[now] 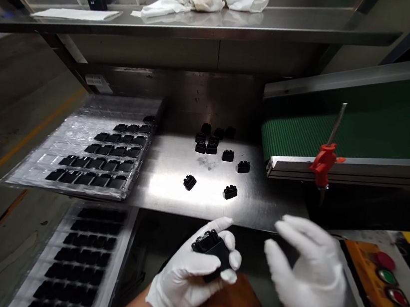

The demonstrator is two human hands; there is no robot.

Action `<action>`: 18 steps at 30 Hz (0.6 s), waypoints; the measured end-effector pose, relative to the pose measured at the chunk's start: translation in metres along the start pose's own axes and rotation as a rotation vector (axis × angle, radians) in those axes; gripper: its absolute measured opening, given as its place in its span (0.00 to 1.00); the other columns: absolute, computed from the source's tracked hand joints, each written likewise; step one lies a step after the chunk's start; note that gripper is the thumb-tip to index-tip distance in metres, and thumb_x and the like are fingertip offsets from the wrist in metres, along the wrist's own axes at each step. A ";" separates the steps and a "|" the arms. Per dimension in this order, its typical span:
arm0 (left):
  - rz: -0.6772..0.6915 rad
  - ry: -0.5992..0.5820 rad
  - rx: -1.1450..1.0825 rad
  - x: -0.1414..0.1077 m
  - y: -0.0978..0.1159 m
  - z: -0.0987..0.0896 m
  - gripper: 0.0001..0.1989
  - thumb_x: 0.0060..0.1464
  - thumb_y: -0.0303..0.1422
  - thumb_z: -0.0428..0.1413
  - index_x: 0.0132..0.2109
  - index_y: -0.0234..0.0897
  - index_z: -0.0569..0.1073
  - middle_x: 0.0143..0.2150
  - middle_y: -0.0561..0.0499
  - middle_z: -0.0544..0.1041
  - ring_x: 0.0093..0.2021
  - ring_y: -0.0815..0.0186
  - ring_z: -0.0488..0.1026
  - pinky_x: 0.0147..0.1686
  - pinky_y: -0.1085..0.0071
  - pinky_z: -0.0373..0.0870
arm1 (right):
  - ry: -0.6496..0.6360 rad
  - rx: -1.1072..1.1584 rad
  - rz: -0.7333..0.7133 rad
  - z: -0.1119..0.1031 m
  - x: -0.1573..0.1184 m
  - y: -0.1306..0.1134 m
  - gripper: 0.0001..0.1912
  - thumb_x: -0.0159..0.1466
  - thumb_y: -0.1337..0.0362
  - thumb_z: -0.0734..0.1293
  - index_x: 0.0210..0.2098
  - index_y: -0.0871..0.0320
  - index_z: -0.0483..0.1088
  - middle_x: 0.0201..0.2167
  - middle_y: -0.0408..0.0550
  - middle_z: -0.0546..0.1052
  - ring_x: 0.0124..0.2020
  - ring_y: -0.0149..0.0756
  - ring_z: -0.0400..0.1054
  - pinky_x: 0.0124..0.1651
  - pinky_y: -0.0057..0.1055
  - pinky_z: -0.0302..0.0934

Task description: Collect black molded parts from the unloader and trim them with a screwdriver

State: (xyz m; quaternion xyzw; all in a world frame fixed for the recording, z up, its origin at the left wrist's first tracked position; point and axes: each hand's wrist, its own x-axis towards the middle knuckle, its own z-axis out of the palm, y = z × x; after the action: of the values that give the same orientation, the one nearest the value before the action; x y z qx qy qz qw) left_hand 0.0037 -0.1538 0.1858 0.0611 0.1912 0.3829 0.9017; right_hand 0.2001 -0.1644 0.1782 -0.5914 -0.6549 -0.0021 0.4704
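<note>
In a white glove, my left hand [193, 268] is wrapped round a black plastic part [212, 247], whose knobbed end points up and to the left. My right hand [309, 278], gloved too, is held apart to the right with fingers spread and nothing in its grasp. Ahead of both hands, several small black knobbed parts lie on the steel table [167, 153]. Nearest are one part [230, 192] and another, tilted part [189, 182]. Farther back, a group of similar parts [206, 143] stands close together.
To the left, a clear plastic tray [47, 158] holds rows of black parts; a second filled tray [29, 271] sits lower. A green conveyor belt [383, 116] with a red clamp [325, 161] is at the right. Below it is a button box [366, 275]. Cloths [206, 0] lie on the shelf.
</note>
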 end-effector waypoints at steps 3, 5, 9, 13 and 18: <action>0.023 0.030 0.145 0.000 0.000 0.000 0.32 0.40 0.22 0.65 0.55 0.40 0.70 0.42 0.51 0.68 0.37 0.71 0.69 0.29 0.79 0.63 | 0.138 -0.243 0.077 -0.011 0.026 0.043 0.21 0.56 0.64 0.72 0.49 0.62 0.72 0.44 0.59 0.74 0.47 0.46 0.70 0.48 0.43 0.67; 0.025 0.070 0.381 -0.001 0.001 -0.001 0.32 0.42 0.21 0.63 0.55 0.42 0.69 0.41 0.51 0.70 0.35 0.71 0.69 0.31 0.76 0.65 | 0.152 -0.424 0.067 -0.018 0.046 0.075 0.30 0.53 0.57 0.73 0.50 0.71 0.70 0.45 0.66 0.74 0.51 0.51 0.67 0.45 0.41 0.66; 0.133 0.134 1.007 -0.005 0.002 0.001 0.29 0.47 0.19 0.57 0.55 0.43 0.66 0.44 0.49 0.72 0.35 0.70 0.70 0.38 0.70 0.69 | 0.143 -0.736 0.135 -0.031 0.078 0.118 0.41 0.51 0.44 0.71 0.54 0.69 0.67 0.51 0.68 0.71 0.54 0.58 0.65 0.46 0.46 0.62; 0.285 0.203 1.354 -0.006 0.002 0.004 0.27 0.47 0.23 0.57 0.55 0.43 0.66 0.49 0.48 0.72 0.37 0.69 0.70 0.42 0.67 0.70 | -0.083 -0.912 0.038 -0.033 0.102 0.133 0.30 0.58 0.40 0.61 0.46 0.59 0.68 0.43 0.58 0.75 0.46 0.53 0.68 0.47 0.46 0.55; 0.105 0.299 0.852 0.000 0.003 0.005 0.17 0.45 0.22 0.60 0.44 0.39 0.69 0.36 0.54 0.71 0.25 0.77 0.64 0.24 0.77 0.63 | -0.383 -0.929 0.052 -0.018 0.119 0.151 0.26 0.56 0.36 0.57 0.35 0.52 0.64 0.31 0.46 0.70 0.36 0.43 0.64 0.48 0.43 0.49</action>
State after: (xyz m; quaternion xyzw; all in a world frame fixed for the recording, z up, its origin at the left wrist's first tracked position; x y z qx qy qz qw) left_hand 0.0033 -0.1514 0.1910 0.3801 0.4565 0.3199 0.7381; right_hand 0.3451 -0.0373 0.1786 -0.7443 -0.6444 -0.1731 0.0285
